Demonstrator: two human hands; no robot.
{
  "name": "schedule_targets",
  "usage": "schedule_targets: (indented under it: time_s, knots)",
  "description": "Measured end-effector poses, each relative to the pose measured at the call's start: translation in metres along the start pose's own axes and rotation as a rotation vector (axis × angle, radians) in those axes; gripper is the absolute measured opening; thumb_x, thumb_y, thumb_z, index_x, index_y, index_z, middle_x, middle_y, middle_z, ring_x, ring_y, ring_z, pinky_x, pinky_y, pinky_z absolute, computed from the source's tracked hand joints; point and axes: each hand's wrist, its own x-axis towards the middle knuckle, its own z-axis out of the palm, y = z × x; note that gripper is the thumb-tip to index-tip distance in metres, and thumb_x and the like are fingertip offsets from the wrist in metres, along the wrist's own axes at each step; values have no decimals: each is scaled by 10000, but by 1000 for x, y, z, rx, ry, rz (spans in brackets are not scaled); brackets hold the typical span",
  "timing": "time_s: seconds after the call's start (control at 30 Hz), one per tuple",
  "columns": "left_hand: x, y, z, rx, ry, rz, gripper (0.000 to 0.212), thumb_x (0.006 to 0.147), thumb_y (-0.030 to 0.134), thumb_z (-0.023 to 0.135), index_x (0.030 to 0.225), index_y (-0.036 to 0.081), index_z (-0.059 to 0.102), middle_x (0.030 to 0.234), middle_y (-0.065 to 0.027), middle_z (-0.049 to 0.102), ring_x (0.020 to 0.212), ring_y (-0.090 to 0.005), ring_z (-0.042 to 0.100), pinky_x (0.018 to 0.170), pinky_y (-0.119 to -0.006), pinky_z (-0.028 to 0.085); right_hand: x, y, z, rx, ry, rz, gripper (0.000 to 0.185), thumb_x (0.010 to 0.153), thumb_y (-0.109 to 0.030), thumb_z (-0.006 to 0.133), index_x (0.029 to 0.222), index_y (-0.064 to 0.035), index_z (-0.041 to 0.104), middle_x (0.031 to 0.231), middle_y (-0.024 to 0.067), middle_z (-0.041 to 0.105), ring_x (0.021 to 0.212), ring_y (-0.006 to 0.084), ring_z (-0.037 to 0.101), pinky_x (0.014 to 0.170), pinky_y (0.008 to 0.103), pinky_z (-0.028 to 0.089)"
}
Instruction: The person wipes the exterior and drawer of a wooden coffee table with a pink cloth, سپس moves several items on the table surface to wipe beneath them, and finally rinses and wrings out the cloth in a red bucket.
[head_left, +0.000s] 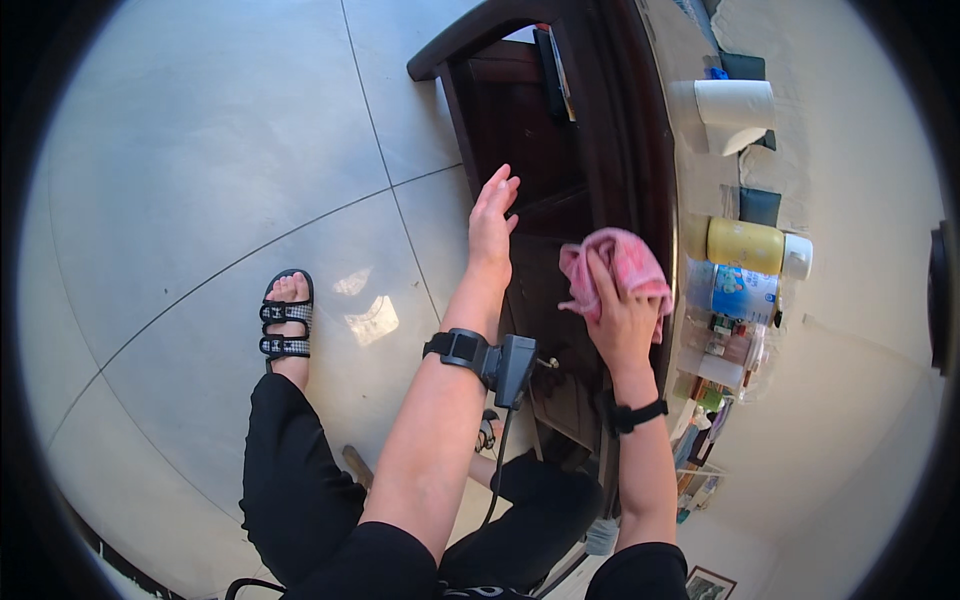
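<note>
My right hand grips a crumpled pink cloth and presses it against the dark wooden cabinet, close to its top edge. Part of the cloth is bunched under the fingers, so the surface beneath is hidden. Holding nothing, my left hand hovers in front of the cabinet's open shelf, its thumb and fingertips a little apart. Whether that hand touches the wood I cannot tell. A small brass-coloured knob shows on the cabinet front below the hands.
Along the cabinet top stand a white paper roll, a yellow bottle with a white lid and a blue-and-white can. Books or folders lean in the open shelf. My sandalled foot rests on the tiled floor.
</note>
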Motion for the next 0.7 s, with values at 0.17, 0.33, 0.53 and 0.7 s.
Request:
schedule_targets:
  time_s: [0.17,0.33,0.53,0.7]
  knots:
    - [-12,7,11,0,-55,-39,557,1037,410,447,1517,130,409,1502,-117,479,1445,-270,362,1173,-479,265,-74,-2,-13,-4,-170,82,890,646,-221,867,1452,-302,496,1372,80,562,1228,377,531,1014,514,408]
    - [-17,13,17,-11,-99,-17,555,1029,403,459,1515,137,415,1498,-121,486,1437,-268,374,1164,-490,275,-59,9,-7,45,-166,5,990,513,-182,859,1435,-294,515,1403,25,578,1101,311,642,970,473,443]
    - [-10,23,24,348,-170,114,528,971,372,560,1455,165,520,1425,-56,573,1361,-201,460,1105,-407,308,4,-9,27,127,-73,-20,939,553,-174,831,1432,-254,509,1079,102,688,989,322,664,894,478,471]
    - [-14,44,33,438,-158,172,515,967,346,567,1434,130,537,1398,-81,590,1336,-230,497,1105,-421,347,-2,-23,63,397,-111,60,865,488,-124,861,1319,-176,625,1118,133,685,1060,352,636,938,454,482]
